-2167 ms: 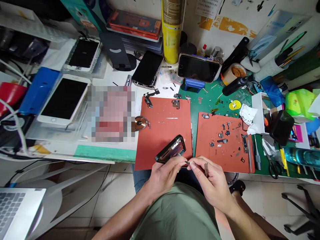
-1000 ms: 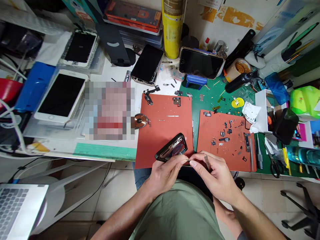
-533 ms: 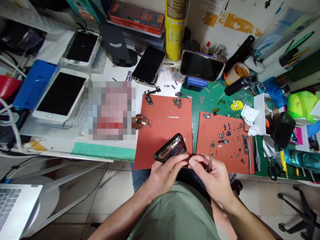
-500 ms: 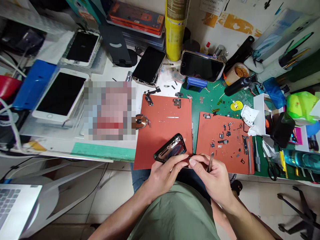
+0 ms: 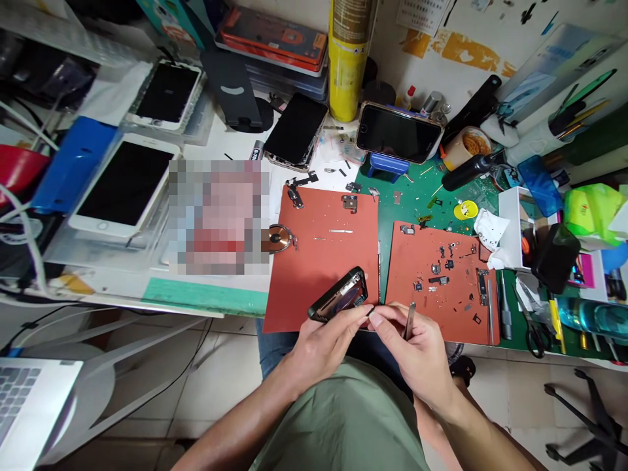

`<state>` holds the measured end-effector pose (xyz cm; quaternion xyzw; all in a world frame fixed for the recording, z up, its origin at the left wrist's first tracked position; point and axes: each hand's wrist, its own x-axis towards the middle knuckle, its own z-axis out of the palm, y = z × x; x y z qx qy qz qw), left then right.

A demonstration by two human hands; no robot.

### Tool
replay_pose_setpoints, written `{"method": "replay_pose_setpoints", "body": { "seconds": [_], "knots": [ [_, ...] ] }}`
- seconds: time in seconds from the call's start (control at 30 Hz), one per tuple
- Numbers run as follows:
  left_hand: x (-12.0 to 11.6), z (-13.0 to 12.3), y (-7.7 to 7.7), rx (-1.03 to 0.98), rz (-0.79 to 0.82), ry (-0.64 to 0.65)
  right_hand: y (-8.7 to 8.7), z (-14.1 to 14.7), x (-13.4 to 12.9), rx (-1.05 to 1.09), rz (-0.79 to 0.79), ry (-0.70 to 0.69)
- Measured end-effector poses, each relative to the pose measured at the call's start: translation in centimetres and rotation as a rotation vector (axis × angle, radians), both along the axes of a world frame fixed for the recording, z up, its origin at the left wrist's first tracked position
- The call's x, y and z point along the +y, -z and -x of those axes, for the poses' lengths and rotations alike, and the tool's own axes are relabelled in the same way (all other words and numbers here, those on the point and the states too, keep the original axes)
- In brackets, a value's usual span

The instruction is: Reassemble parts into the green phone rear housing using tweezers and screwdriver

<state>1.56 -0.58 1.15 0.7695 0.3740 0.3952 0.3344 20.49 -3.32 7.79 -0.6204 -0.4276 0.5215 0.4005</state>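
Observation:
My left hand [image 5: 326, 340] grips a dark phone housing [image 5: 338, 297], tilted on its edge above the front of the left red-brown mat [image 5: 304, 275]. Its thumb and forefinger meet the fingertips of my right hand [image 5: 417, 343] around a tiny dark part [image 5: 370, 313], too small to name. A pair of metal tweezers [image 5: 410, 320] sticks up from between the fingers of my right hand. On the second mat [image 5: 407, 294], just beyond that hand, lie several small phone parts [image 5: 436, 268] and screws.
A round copper-coloured coil [image 5: 279, 238] lies at the left mat's edge. A phone [image 5: 397, 133] rests on a blue stand behind. Scissors [image 5: 538, 337] and a screwdriver [image 5: 504, 304] lie right of the mats. White phones [image 5: 120, 186] and a yellow can [image 5: 347, 65] stand further off.
The phone housing has tipped more onto its edge, so less of its inside shows. Both hands stay together at the fingertips, and the tweezers stand slightly more upright.

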Motion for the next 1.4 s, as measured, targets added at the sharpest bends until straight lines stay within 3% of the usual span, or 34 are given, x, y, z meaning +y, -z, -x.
{"method": "replay_pose_setpoints", "body": {
  "seconds": [0.23, 0.37, 0.57, 0.8, 1.4],
  "knots": [
    [-1.0, 0.8, 1.0, 0.128, -0.008, 0.037, 0.2, 0.0, -0.1, -0.158, -0.138, 0.043],
    [-0.6, 0.6, 0.4, 0.094, 0.005, 0.009, -0.1, -0.3, 0.1, -0.177, -0.226, -0.023],
    [0.3, 0.0, -1.1, 0.066, -0.026, 0.005, -0.1, -2.3, 0.5, -0.343, -0.141, -0.047],
    [0.9, 0.1, -0.7, 0.071, -0.066, 0.164, 1.1, -1.6, 1.6, -0.432, -0.101, -0.190],
    [-0.2, 0.4, -0.8, 0.319, -0.110, 0.054, 2.5, 0.5, 1.6, -0.542, -0.064, -0.090]
  ]
}}
